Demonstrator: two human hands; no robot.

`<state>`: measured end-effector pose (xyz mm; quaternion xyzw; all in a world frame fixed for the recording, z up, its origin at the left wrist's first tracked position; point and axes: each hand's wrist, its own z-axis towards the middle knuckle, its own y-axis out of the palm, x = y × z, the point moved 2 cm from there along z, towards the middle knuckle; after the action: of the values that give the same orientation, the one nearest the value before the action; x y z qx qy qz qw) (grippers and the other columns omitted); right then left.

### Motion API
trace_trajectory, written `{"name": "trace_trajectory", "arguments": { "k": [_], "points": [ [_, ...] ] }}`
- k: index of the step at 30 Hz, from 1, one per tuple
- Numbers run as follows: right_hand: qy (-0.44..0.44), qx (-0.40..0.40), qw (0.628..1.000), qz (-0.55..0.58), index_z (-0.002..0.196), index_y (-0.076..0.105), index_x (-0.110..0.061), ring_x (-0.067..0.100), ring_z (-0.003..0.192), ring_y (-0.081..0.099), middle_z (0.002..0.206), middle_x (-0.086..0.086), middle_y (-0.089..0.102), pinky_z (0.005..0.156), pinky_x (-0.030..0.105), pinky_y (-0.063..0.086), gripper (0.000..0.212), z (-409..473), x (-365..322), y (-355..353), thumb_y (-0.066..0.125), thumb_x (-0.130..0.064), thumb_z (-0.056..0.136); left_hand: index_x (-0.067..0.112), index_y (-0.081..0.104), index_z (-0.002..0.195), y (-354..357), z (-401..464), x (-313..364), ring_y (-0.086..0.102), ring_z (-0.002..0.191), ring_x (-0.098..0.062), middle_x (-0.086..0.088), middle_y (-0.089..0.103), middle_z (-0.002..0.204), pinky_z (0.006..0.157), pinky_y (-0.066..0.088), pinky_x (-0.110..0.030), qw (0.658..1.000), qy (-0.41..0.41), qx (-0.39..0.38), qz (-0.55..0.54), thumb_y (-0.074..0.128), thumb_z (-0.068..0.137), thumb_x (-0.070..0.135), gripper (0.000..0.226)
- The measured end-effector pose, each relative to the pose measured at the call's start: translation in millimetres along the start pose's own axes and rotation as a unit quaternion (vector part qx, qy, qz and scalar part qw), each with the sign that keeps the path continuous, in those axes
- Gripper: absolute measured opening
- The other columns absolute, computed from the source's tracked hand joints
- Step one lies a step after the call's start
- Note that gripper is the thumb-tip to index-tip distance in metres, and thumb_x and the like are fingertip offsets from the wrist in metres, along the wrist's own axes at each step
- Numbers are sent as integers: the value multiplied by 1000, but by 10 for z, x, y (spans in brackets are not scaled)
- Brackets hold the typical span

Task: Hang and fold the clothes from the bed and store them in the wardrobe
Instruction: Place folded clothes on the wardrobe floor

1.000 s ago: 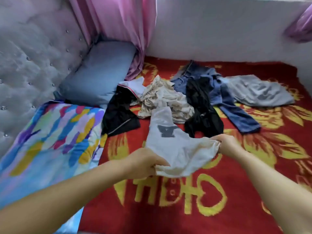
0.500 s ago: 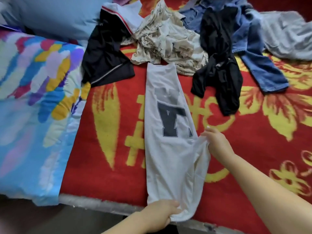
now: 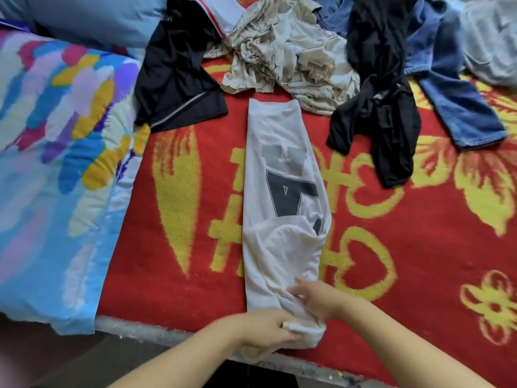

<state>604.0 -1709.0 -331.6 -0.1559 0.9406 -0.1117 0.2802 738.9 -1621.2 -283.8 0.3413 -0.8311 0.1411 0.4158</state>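
Observation:
A white T-shirt (image 3: 282, 203) with a dark printed letter lies folded into a long narrow strip on the red bed cover (image 3: 405, 247), running from the pile down to the bed's near edge. My left hand (image 3: 268, 327) grips its near end at the edge. My right hand (image 3: 316, 296) rests just beyond, fingers on the cloth beside the left hand. Further back lie a black shirt (image 3: 179, 79), a crumpled cream garment (image 3: 288, 60), a black garment (image 3: 380, 107), blue jeans (image 3: 458, 107) and a grey garment (image 3: 492, 43).
A colourful blue quilt (image 3: 56, 163) covers the bed's left side, with a blue pillow (image 3: 92, 18) behind it. The bed's near edge (image 3: 145, 330) runs along the bottom, with dark floor below.
My right hand slid from the shirt's right side down to its near end, next to my left hand. The shirt has been drawn a little further toward the bed edge.

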Motion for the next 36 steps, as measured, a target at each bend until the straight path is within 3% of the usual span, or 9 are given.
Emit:
{"name": "trace_trajectory", "arguments": {
  "k": [4,8,15,19,22,25,29,32,36],
  "points": [
    [39,96,949,298,124,66,-12,13,109,60,120,4,68,93,22,44,34,-66,73,-352,52,-1,94,15,65,94,-719,181,228,54,75,2,5,61,84,68,43,-13,997,-20,34,-62,49,101,27,22],
    [122,326,760,549,129,56,-9,20,106,60,112,6,67,97,37,45,41,-76,186,-718,36,2,95,11,66,114,-1670,473,397,59,90,-7,-1,64,97,71,40,-14,955,-30,295,-20,58,97,26,24],
    [-49,444,891,-84,134,54,-3,33,133,46,142,17,50,108,52,36,79,56,-365,-470,69,-4,57,0,44,140,-1506,554,44,36,141,-23,-14,46,145,111,33,-44,796,7,541,271,49,95,22,50],
    [86,253,925,-270,136,56,-19,28,135,45,145,11,48,94,67,40,102,202,-133,-288,87,-35,39,1,51,135,-650,443,-462,5,149,-24,-18,47,144,109,31,-56,795,-21,368,482,63,73,51,80],
    [86,237,929,-270,153,-2,-28,36,145,-11,160,6,-12,102,77,0,106,365,211,-358,72,-21,77,7,28,149,-579,542,-799,13,148,-32,-20,23,155,115,18,-58,810,-123,262,510,75,61,59,113],
    [96,230,923,-293,153,17,-28,43,145,11,161,9,11,103,75,18,89,415,248,-474,68,-15,81,11,21,152,-729,666,-772,18,147,-27,-18,11,157,113,26,-51,788,-158,263,533,54,84,31,78],
    [83,146,951,-258,154,-10,-26,44,144,-18,159,9,-24,112,66,5,83,479,280,-398,39,0,93,7,46,142,-761,687,-642,38,139,-26,-20,38,149,106,40,-42,814,-182,220,506,31,87,11,57],
    [64,61,975,-202,156,-4,-27,38,148,-13,160,8,-22,116,58,15,88,342,165,-492,39,9,87,2,0,153,-732,578,-603,-4,149,-32,-21,-8,160,119,12,-42,875,-186,119,431,40,91,-1,73],
    [35,-128,990,-53,150,29,-22,27,131,44,151,8,36,96,35,43,70,89,7,-630,42,1,86,4,48,130,-848,299,-301,49,120,-26,-22,45,141,95,40,-32,955,-190,-63,218,37,88,-7,44]
  ]
}}
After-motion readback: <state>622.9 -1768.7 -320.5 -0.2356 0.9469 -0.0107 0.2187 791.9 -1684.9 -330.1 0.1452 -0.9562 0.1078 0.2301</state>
